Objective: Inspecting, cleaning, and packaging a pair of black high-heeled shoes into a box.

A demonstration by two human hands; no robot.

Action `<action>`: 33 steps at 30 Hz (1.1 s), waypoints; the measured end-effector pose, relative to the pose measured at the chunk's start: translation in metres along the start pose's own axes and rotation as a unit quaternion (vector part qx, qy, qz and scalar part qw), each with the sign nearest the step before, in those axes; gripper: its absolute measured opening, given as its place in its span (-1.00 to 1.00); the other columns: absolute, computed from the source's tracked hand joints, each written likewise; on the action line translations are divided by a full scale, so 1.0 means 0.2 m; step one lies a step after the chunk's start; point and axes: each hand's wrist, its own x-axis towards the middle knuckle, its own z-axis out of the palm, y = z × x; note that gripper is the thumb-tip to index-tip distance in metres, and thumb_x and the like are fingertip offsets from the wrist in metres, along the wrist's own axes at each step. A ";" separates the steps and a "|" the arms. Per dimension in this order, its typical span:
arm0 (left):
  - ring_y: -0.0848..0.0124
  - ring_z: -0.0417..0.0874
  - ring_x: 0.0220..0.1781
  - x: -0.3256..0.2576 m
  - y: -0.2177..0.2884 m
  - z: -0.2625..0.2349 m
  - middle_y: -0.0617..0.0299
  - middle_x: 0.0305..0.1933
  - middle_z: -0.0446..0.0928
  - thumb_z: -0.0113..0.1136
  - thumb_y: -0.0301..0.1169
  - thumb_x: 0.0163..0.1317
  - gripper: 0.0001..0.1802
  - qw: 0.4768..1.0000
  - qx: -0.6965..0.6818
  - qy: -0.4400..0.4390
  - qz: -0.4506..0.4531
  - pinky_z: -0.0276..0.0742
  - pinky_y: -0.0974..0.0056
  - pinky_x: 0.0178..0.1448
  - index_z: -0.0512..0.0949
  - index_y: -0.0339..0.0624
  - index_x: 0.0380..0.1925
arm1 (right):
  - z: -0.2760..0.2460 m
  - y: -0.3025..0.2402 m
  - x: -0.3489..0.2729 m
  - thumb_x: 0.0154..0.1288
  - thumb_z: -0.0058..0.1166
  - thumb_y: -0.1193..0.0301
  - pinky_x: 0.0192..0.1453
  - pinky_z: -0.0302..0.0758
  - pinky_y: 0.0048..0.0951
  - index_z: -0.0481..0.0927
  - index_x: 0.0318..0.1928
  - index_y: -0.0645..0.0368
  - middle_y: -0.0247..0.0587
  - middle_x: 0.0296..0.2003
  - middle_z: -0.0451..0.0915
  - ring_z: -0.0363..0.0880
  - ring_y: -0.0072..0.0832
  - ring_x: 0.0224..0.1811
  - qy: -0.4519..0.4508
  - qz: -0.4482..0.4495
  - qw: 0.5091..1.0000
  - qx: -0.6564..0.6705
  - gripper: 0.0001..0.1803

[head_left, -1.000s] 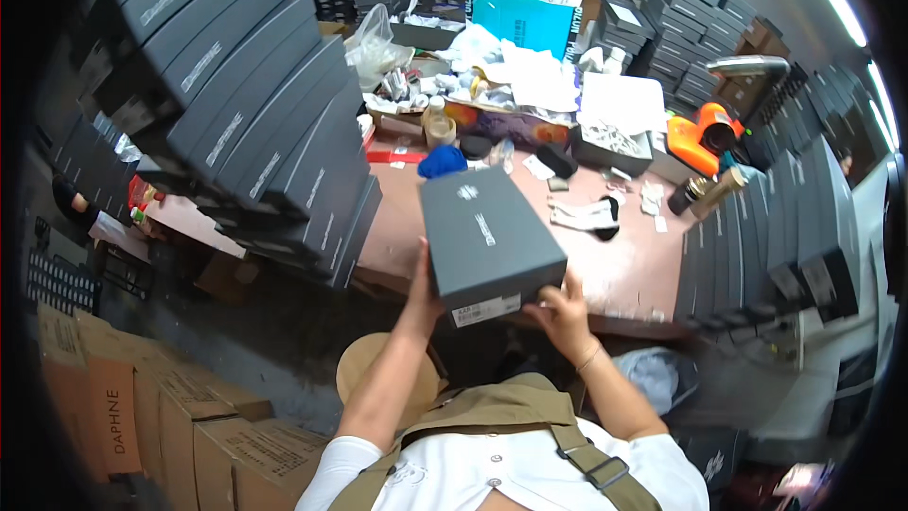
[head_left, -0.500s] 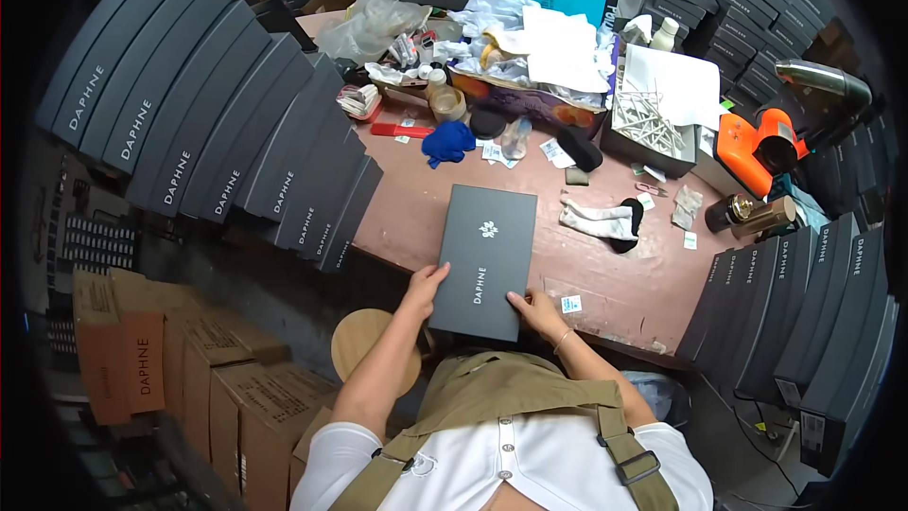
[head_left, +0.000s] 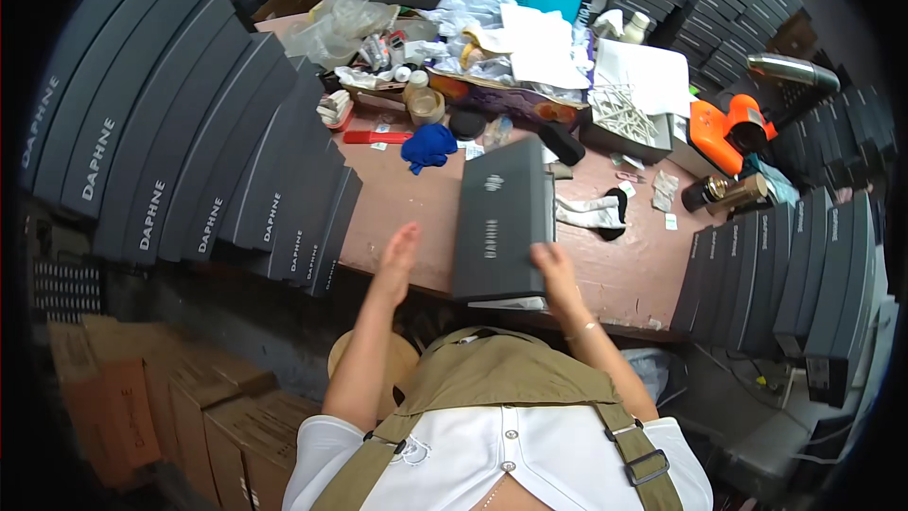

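A dark grey shoebox [head_left: 494, 227] with white lettering and a floral emblem sits at the front of the table. Its lid is tilted, the right side raised, and a white edge peeks out below the lid's near end. My right hand [head_left: 557, 276] is closed on the lid's right edge, slightly blurred. To the left of the box, my left hand [head_left: 399, 254] is held apart from it with fingers stretched out, holding nothing. What lies inside the box is hidden.
Tall rows of grey shoeboxes flank me at left [head_left: 203, 161] and right [head_left: 757, 260]. On the pink table [head_left: 397, 218] lie a blue cloth [head_left: 428, 147], a white-and-black cloth item [head_left: 594, 212], a box of white sticks [head_left: 629, 128] and an orange tool [head_left: 724, 132]. Cardboard cartons [head_left: 251, 431] stand lower left.
My left hand has let go of the box and moved left. My right hand has raised the lid's right side, where the box lay closed before. The view has shifted slightly.
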 end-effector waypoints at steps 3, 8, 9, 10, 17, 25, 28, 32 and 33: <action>0.14 0.18 0.45 0.00 0.18 -0.24 0.01 0.46 0.09 0.08 0.26 0.20 -0.04 0.986 -0.073 -0.147 -0.026 0.04 0.02 0.44 0.00 0.03 0.44 | 0.45 -0.04 -0.11 0.31 0.13 0.15 -0.09 0.54 -0.30 0.34 0.20 0.36 0.01 -0.13 0.57 0.61 -0.35 -0.20 -0.273 0.050 0.957 -0.080 -0.37; -0.14 0.37 0.27 0.17 -0.01 -0.54 -0.28 0.26 0.30 0.29 -0.39 0.13 -0.19 0.812 0.576 0.009 0.095 0.32 0.06 0.32 0.13 -0.32 0.34 | 0.25 0.08 -0.11 0.07 0.32 0.26 0.33 0.20 0.08 0.27 0.31 0.14 0.23 0.26 0.27 0.21 0.09 0.32 0.018 -0.219 0.824 -0.522 -0.20; -0.16 0.39 0.24 0.16 -0.03 -0.55 -0.30 0.20 0.36 0.27 -0.42 0.13 -0.25 0.756 0.634 0.043 0.155 0.34 0.06 0.31 0.20 -0.34 0.30 | 0.14 0.08 -0.07 0.05 0.33 0.27 0.33 0.16 0.16 0.28 0.30 0.11 0.23 0.26 0.26 0.17 0.10 0.34 0.098 -0.174 0.787 -0.584 -0.20; -0.12 0.43 0.21 0.15 -0.03 -0.49 -0.23 0.18 0.39 0.28 -0.42 0.13 -0.31 0.782 0.587 0.030 0.209 0.35 0.09 0.30 0.26 -0.34 0.26 | 0.01 0.18 -0.02 0.07 0.31 0.29 0.31 0.15 0.21 0.35 0.20 0.09 0.19 0.27 0.26 0.14 0.08 0.36 0.099 -0.128 0.778 -0.608 -0.33; 0.07 0.57 0.07 -0.22 -0.14 0.19 -0.06 0.03 0.53 0.24 -0.29 0.20 -0.54 0.816 0.344 -0.410 0.220 0.49 0.18 0.16 0.49 -0.30 0.05 | -0.02 0.05 -0.03 0.20 0.13 0.43 -0.08 0.42 -0.04 0.48 -0.22 0.18 0.12 -0.19 0.54 0.52 -0.01 -0.10 0.071 -0.026 0.895 -0.440 -0.83; 0.10 0.35 0.32 0.17 -0.41 0.66 0.00 0.30 0.32 0.05 -0.35 0.30 -0.56 0.927 0.252 -0.080 0.267 0.28 0.13 0.36 0.40 -0.23 0.17 | 0.61 -0.23 -0.12 0.12 0.15 0.54 0.17 0.41 -0.19 0.38 0.20 0.20 0.06 0.05 0.51 0.51 -0.02 0.04 -0.338 -0.316 0.840 -0.283 -0.43; 0.27 0.48 0.16 0.51 -0.58 0.18 0.09 0.12 0.45 0.04 -0.37 0.36 -0.56 0.980 -0.171 0.098 -0.001 0.44 0.21 0.21 0.32 -0.24 0.20 | 0.20 -0.18 0.08 0.08 0.13 0.56 0.25 0.33 -0.10 0.36 0.24 0.17 0.01 0.13 0.45 0.38 0.01 0.19 -0.110 -0.292 0.832 -0.459 -0.36; 0.42 0.55 -0.02 0.37 -0.36 0.23 0.07 0.04 0.46 0.03 -0.29 0.40 -0.58 0.990 -0.087 0.107 -0.032 0.53 0.32 0.02 0.35 -0.27 0.17 | 0.00 0.26 0.34 0.15 -0.05 0.52 0.32 0.19 -0.01 0.41 0.19 0.05 -0.05 0.17 0.42 0.30 -0.08 0.27 -0.050 -0.335 0.677 -0.654 -0.47; 0.42 0.55 -0.02 0.34 -0.32 0.27 0.08 0.04 0.47 0.04 -0.29 0.40 -0.58 0.995 -0.070 0.074 -0.013 0.53 0.32 0.02 0.35 -0.27 0.17 | -0.01 0.29 0.37 0.18 -0.09 0.51 0.34 0.17 -0.02 0.43 0.18 0.04 -0.07 0.17 0.43 0.29 -0.11 0.28 -0.051 -0.326 0.692 -0.643 -0.50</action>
